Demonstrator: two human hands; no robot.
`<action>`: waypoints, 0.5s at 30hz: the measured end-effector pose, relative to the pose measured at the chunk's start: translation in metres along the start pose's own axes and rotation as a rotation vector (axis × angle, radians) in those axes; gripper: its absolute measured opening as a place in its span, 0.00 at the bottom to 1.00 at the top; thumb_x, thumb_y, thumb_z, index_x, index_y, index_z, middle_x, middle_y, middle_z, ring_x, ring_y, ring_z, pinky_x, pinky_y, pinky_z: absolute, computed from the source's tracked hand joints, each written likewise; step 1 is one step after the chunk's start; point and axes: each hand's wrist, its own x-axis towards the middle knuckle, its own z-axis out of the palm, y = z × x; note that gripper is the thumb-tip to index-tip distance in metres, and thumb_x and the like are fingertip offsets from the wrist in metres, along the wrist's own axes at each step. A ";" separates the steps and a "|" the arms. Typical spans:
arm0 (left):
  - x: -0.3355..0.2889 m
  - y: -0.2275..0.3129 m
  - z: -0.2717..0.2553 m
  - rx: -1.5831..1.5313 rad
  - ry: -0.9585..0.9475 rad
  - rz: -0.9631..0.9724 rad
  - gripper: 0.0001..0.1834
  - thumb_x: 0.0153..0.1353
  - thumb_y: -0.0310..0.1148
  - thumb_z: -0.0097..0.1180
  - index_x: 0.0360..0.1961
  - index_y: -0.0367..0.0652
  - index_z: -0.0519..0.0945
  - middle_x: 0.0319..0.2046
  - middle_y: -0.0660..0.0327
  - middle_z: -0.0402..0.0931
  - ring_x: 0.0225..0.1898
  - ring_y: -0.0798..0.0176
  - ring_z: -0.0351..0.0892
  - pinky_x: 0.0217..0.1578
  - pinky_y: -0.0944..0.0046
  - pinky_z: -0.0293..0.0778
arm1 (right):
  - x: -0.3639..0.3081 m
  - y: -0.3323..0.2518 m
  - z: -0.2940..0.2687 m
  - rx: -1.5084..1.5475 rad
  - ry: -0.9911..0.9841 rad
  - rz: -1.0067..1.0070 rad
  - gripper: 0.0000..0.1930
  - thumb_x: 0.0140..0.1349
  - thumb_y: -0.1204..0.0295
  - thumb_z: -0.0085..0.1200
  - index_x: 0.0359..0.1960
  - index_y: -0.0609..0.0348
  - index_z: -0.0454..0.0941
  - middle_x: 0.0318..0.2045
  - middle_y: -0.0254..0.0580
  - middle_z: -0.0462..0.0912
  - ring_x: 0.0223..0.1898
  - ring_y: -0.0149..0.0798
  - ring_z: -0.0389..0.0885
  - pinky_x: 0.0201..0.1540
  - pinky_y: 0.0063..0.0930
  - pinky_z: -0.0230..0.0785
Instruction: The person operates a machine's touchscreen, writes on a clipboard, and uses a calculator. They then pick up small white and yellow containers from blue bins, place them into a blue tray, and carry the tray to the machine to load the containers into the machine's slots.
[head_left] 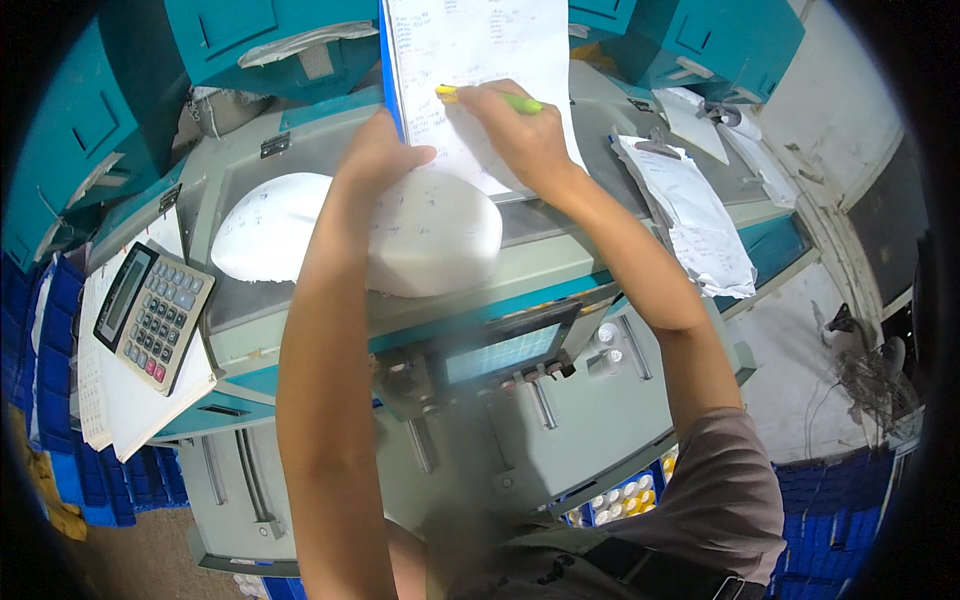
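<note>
My right hand [525, 135] is closed around a yellow-and-green highlighter pen [523, 103], its yellow end on a handwritten white sheet [540, 60]. The sheet lies on a blue-edged board or folder [388, 75]. At its lower left corner, my left hand [380, 160] grips the board's edge, thumb lying over the paper; the fingers behind are mostly hidden. Below the sheet, under and beside my left forearm, are two white rounded pieces: a left one [265, 230] and a right one [440, 235], both with handwriting.
A calculator [155, 310] rests on stacked papers at the left. On the right lies a clipboard [690, 215] with crumpled sheets. Nearer my body, a lit screen [505, 352] is set in the grey-and-teal machine [590, 440]. Teal cabinets [225, 35] stand behind.
</note>
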 end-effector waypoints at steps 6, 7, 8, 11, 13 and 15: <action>-0.007 0.009 0.006 0.106 0.126 -0.022 0.32 0.51 0.30 0.71 0.57 0.32 0.73 0.50 0.46 0.80 0.49 0.52 0.81 0.54 0.58 0.71 | 0.018 -0.005 -0.018 0.419 0.129 0.090 0.24 0.57 0.68 0.66 0.46 0.59 0.61 0.43 0.48 0.84 0.39 0.41 0.86 0.37 0.26 0.80; -0.006 0.009 0.008 0.099 0.106 -0.037 0.32 0.51 0.30 0.71 0.57 0.32 0.74 0.50 0.46 0.79 0.49 0.52 0.81 0.54 0.59 0.71 | 0.020 -0.007 -0.022 0.524 0.138 0.115 0.24 0.57 0.69 0.66 0.44 0.59 0.60 0.44 0.50 0.84 0.40 0.42 0.86 0.38 0.26 0.81; -0.004 0.008 0.007 0.089 0.076 -0.048 0.32 0.51 0.30 0.71 0.56 0.32 0.74 0.50 0.47 0.79 0.49 0.52 0.80 0.54 0.59 0.71 | 0.021 -0.011 -0.023 0.697 0.081 0.238 0.19 0.63 0.73 0.61 0.40 0.55 0.57 0.40 0.54 0.84 0.41 0.40 0.86 0.40 0.28 0.81; 0.002 0.001 0.003 -0.002 0.013 0.004 0.31 0.49 0.29 0.71 0.56 0.34 0.75 0.50 0.47 0.80 0.49 0.52 0.80 0.52 0.58 0.71 | 0.024 -0.019 -0.026 1.110 -0.095 0.647 0.14 0.71 0.63 0.49 0.40 0.54 0.57 0.38 0.52 0.84 0.36 0.36 0.85 0.36 0.25 0.78; 0.006 -0.004 0.002 0.067 0.024 -0.029 0.30 0.47 0.30 0.70 0.54 0.35 0.77 0.49 0.47 0.81 0.50 0.50 0.81 0.50 0.58 0.74 | 0.025 -0.023 -0.020 0.973 -0.141 0.669 0.22 0.74 0.50 0.37 0.52 0.56 0.63 0.28 0.38 0.79 0.27 0.29 0.77 0.35 0.22 0.71; 0.007 -0.010 0.003 0.045 0.046 0.004 0.30 0.48 0.29 0.70 0.54 0.35 0.77 0.48 0.47 0.81 0.49 0.50 0.81 0.50 0.58 0.74 | 0.026 -0.025 -0.012 0.884 -0.232 0.673 0.27 0.74 0.46 0.35 0.61 0.54 0.65 0.25 0.33 0.74 0.26 0.27 0.72 0.36 0.21 0.69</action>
